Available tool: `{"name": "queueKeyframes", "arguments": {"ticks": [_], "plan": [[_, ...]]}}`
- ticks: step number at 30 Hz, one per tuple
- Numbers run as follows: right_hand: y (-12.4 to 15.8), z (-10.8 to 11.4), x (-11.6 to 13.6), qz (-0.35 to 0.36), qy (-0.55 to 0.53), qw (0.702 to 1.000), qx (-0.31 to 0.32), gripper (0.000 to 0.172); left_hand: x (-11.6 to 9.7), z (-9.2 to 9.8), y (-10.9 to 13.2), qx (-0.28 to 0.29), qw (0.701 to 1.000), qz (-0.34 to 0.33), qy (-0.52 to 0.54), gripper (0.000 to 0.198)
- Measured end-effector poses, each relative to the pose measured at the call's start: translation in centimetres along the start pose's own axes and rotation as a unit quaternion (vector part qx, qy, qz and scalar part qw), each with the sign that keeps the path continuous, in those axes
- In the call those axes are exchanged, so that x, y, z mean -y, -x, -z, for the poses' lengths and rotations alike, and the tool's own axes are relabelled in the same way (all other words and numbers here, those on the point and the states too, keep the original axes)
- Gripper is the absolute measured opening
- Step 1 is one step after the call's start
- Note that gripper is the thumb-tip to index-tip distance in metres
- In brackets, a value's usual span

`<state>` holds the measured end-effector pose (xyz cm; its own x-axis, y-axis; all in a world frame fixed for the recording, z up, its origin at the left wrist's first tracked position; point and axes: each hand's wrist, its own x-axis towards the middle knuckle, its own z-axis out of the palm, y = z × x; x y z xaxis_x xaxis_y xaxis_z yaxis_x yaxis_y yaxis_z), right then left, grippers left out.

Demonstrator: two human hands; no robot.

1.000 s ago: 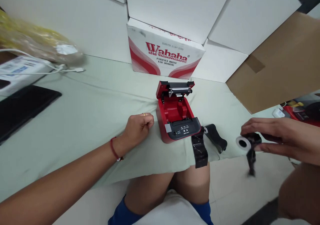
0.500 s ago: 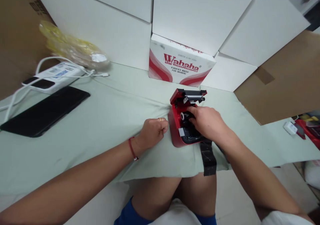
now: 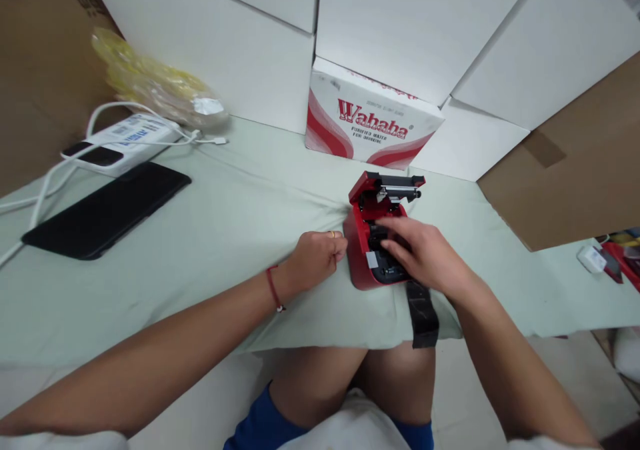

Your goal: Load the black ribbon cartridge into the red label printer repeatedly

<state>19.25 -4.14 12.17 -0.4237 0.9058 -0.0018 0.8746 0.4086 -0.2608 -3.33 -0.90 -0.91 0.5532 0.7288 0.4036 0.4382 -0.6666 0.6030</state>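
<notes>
A small red label printer (image 3: 359,253) stands on the cloth-covered table with its lid (image 3: 395,182) raised. Inside its compartment lies a black roll (image 3: 376,235), partly hidden by fingers. My right hand (image 3: 427,250) reaches in from the right, thumb and fingers apart over the roll, gripping nothing that I can see. Closed into a fist, my left hand (image 3: 319,258) rests on the cloth close to the printer's left side. I see nothing in it. A wide black strip (image 3: 424,313) hangs over the table's front edge, just in front of the printer.
Behind the printer stands a white and red water carton (image 3: 373,120) against white boxes (image 3: 410,30). On the left lie a black phone-like slab (image 3: 107,210), a white power strip (image 3: 143,145) with cables, and a yellow plastic bag (image 3: 155,87). Brown cardboard (image 3: 565,177) stands at right.
My right hand has loosened from the black roll, its fingers now spread above it. The roll sits lower in the printer. My left fist stays beside the printer; the view has shifted slightly.
</notes>
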Motion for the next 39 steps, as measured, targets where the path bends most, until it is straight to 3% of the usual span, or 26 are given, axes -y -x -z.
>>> {"name": "queueKeyframes", "arguments": {"ticks": [4,9,12,17,19,21,24,29,33,36,39], "plan": [[5.7,-1.2,0.2,0.065,-0.029,0.988,-0.137,0.028,0.2,-0.1,0.1,-0.010,1.000,-0.004,0.007,0.018],[9.8,-4.3,0.6,0.066,0.046,0.980,-0.182,0.056,0.0,0.5,0.1,-0.048,0.998,-0.011,0.024,0.022],[10.5,-5.9,0.8,0.053,0.055,0.976,-0.204,0.069,-1.0,1.8,-0.5,-0.107,0.993,-0.010,0.047,0.027],[10.4,-7.2,1.1,0.034,0.045,0.971,-0.232,0.071,-3.5,4.7,-3.6,-0.201,0.979,0.007,0.030,0.020],[10.3,-7.4,1.3,0.023,0.043,0.971,-0.233,0.070,-4.2,5.5,-5.2,-0.200,0.979,0.023,0.041,0.030],[10.3,-7.4,1.6,0.016,0.044,0.971,-0.234,0.069,-4.7,5.9,-6.6,-0.163,0.982,0.039,0.088,0.040],[10.3,-7.3,1.9,0.015,0.035,0.970,-0.240,0.066,-5.2,6.0,-7.3,-0.129,0.979,0.057,0.146,0.044],[10.6,-7.2,2.0,0.025,-0.002,0.965,-0.262,0.064,-6.2,5.5,-5.0,-0.128,0.978,0.041,0.158,0.040],[10.7,-7.2,1.7,0.035,-0.012,0.964,-0.262,0.064,-5.8,4.2,-2.6,-0.128,0.984,-0.056,0.110,0.032],[10.9,-7.2,1.5,0.033,-0.014,0.967,-0.252,0.064,-4.7,2.8,-1.3,-0.122,0.979,-0.142,0.079,0.038],[11.0,-7.0,1.3,0.039,-0.008,0.969,-0.243,0.066,-3.9,1.9,-0.7,-0.119,0.976,-0.177,0.042,0.041]]}}
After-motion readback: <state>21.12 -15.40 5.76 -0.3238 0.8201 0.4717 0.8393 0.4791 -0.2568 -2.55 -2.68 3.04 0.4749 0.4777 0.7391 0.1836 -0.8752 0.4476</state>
